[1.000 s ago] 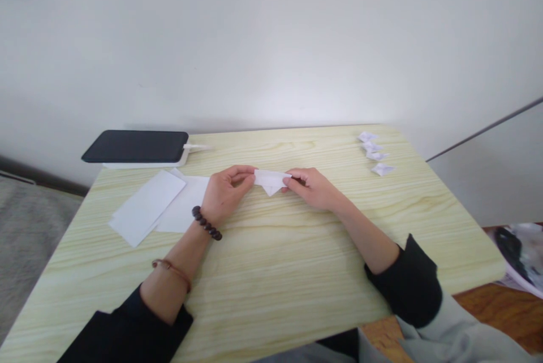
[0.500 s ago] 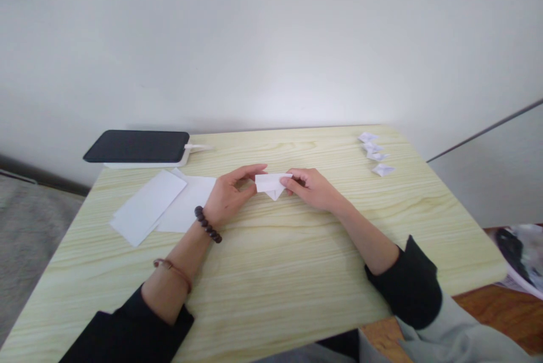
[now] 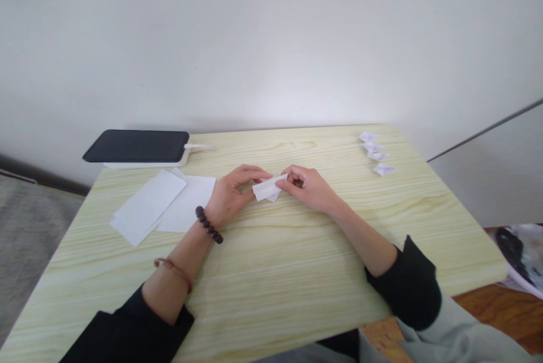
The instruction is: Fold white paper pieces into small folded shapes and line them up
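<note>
A small piece of folded white paper (image 3: 268,186) is held between my hands over the middle of the table, its left end tilted down. A pointed flap shows below its long upper strip. My right hand (image 3: 309,186) pinches the right end between thumb and fingers. At the other end, the thumb and fingertips of my left hand (image 3: 233,193) close around the left edge and top; part of that contact is hidden behind the paper.
White paper sheets (image 3: 148,207) lie left of my left hand. Behind them, a black phone (image 3: 138,146) rests on a white block with a cable (image 3: 199,147). Several small folded paper pieces (image 3: 384,169) line the far right of the wood-patterned table (image 3: 271,284), against a white wall (image 3: 271,40).
The folded paper has turned from level to slanted, its left end lower and right end higher. My left fingers have shifted slightly right along its top. Nothing else has visibly moved.
</note>
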Motion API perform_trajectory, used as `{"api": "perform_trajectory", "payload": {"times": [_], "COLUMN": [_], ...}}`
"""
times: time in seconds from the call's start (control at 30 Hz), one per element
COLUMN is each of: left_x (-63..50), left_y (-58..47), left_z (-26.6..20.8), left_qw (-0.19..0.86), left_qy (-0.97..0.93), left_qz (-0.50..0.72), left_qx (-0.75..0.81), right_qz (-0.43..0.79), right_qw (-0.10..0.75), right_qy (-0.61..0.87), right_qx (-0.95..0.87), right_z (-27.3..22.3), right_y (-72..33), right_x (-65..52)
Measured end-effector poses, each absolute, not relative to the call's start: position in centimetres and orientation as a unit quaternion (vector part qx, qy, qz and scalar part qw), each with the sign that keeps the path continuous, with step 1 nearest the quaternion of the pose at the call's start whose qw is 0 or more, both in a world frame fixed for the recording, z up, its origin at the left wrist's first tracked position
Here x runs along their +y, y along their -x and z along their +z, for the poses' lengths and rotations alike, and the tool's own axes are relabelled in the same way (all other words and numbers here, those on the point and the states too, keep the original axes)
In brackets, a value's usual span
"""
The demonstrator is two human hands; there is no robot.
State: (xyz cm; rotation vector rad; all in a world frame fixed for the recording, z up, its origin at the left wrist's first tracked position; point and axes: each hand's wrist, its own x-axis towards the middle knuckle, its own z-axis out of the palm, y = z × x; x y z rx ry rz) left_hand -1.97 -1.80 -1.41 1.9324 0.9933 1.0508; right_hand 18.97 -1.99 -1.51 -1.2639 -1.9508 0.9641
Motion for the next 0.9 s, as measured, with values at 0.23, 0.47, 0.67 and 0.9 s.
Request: {"api": "perform_trajectory", "payload": {"times": [0.23,0.47,0.67,0.9], "left_x": [-1.83,-1.88,-1.84,-1.75], "left_y": [2.01,2.06,2.09,2.01], "left_z": [-1.37,-1.29,-1.34,-1.31], "left_qw": [0.346,0.328,0.319,0.317], "left_qy": [-0.756,-0.762,-0.770,-0.763], "left_qz": [0.386,0.394,0.379,0.380], "left_qx": [0.400,0.396,0.402,0.417], "right_qz": [0.371,0.370,0.371,0.395], "right_qw": [0.311,0.316,0.314,0.342], "right_qy": [0.473,0.471,0.470,0.454], "right_qx": [-0.736,-0.735,-0.737,-0.722], "right_z": [-1.62,-1.64,-1.53,-2.15], "right_y": [-19.00,-18.92,-18.92,-18.81], "right_x": [-1.96,-1.95,-1.98,-1.87]}}
